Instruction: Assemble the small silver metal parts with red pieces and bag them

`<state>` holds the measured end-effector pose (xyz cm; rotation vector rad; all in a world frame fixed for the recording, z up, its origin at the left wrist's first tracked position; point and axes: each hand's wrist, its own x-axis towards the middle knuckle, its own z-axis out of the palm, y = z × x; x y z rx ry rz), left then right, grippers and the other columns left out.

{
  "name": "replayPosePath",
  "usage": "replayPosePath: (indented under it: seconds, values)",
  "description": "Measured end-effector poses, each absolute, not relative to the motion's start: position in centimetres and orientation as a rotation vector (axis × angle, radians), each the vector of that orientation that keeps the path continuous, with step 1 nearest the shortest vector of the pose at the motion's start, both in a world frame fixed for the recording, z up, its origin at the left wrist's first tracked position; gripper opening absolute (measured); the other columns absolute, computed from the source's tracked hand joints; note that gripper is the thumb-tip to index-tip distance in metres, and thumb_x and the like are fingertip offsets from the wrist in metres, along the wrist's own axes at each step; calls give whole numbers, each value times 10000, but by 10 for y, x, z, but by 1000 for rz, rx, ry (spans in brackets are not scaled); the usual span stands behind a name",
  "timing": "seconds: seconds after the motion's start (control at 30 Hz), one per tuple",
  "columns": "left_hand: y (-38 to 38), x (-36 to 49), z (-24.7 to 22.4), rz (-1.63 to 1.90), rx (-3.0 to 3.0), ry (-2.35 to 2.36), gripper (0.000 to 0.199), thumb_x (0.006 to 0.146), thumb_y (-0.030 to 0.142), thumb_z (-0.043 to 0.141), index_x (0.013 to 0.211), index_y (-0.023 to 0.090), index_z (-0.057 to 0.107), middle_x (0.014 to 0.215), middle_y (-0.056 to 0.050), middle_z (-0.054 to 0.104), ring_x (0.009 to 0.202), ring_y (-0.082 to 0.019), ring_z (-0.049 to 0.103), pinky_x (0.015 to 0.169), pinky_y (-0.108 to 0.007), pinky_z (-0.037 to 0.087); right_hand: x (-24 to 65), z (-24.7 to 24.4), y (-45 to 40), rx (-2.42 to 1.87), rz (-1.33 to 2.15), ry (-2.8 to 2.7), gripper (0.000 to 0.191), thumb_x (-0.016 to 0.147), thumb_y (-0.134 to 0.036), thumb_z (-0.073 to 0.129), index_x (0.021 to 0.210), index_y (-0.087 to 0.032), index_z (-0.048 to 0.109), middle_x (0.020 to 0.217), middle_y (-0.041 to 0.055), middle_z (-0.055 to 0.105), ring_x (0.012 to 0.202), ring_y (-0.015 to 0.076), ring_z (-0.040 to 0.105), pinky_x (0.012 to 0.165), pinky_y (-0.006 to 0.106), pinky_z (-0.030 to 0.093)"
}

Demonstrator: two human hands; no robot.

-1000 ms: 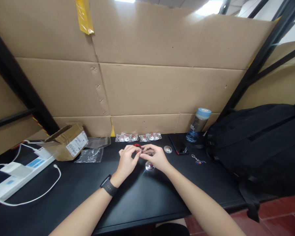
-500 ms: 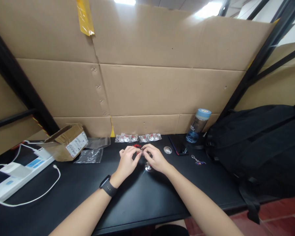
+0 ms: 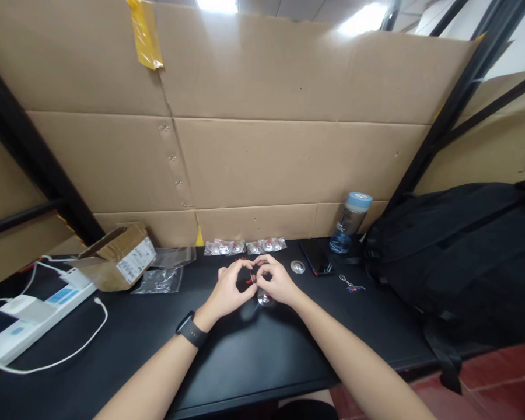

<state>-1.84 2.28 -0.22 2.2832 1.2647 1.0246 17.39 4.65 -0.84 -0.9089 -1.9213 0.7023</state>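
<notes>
My left hand (image 3: 231, 290) and my right hand (image 3: 277, 282) meet over the middle of the black table (image 3: 254, 361). Their fingertips pinch a thin, small piece with a bit of red (image 3: 249, 281); its shape is hard to make out. Just under my right hand lies a shiny metal disc (image 3: 263, 299), partly covered by the fingers. A second round metal disc (image 3: 297, 267) rests to the right. Behind my fingertips some red cord (image 3: 240, 260) shows, mostly hidden.
Bagged discs (image 3: 225, 247) line the cardboard wall. An open carton (image 3: 114, 262), plastic bags (image 3: 160, 280) and a power strip (image 3: 39, 312) are left. Rightward are a phone (image 3: 316, 258), bottle (image 3: 350, 224), beaded charm (image 3: 352, 286) and black backpack (image 3: 459, 262).
Both hands' fingers have arched outward, leaving a wider gap between the thumbs and forefingers. The camera view has shifted slightly.
</notes>
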Motion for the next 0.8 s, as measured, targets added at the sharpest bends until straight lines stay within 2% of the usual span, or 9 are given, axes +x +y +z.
replayPosePath:
  seconds: [0.17,0.43,0.53,0.67,0.8]
  values:
    - [22,-19,-1,971,2276,1195,332,774,282,675,1070,257,528,1094,-4,684,1043,-225,637,973,-388,349,173,-8,44,-887,671,-1958,104,727,-126,662,641,-184,663,1160,71,630,1118,214,606,988,336,458]
    - [20,-16,2,959,2272,1200,320,749,243,673,1047,252,555,1050,15,679,1000,-218,642,970,-383,348,174,-1,42,-847,526,-2037,105,712,-106,637,648,-187,653,1190,84,626,1132,227,593,995,356,459]
    - [21,-14,3,1006,2198,1153,327,734,212,671,1041,250,567,1045,6,678,1000,-215,637,984,-390,381,173,2,41,-813,515,-2022,109,691,-89,636,641,-187,636,1183,85,623,1116,224,596,982,350,467]
    - [32,-16,0,1102,1942,934,279,737,173,663,1002,213,585,1002,-33,674,954,-195,640,923,-339,478,177,10,39,-804,497,-1991,115,681,-86,634,624,-186,621,1206,92,618,1126,234,595,982,363,466]
    - [41,-24,-4,1040,1851,816,274,767,182,677,1035,195,624,1032,-54,695,1001,-204,652,940,-336,495,184,14,40,-831,467,-1984,118,691,-89,639,624,-186,628,1255,94,603,1152,245,585,1018,391,444]
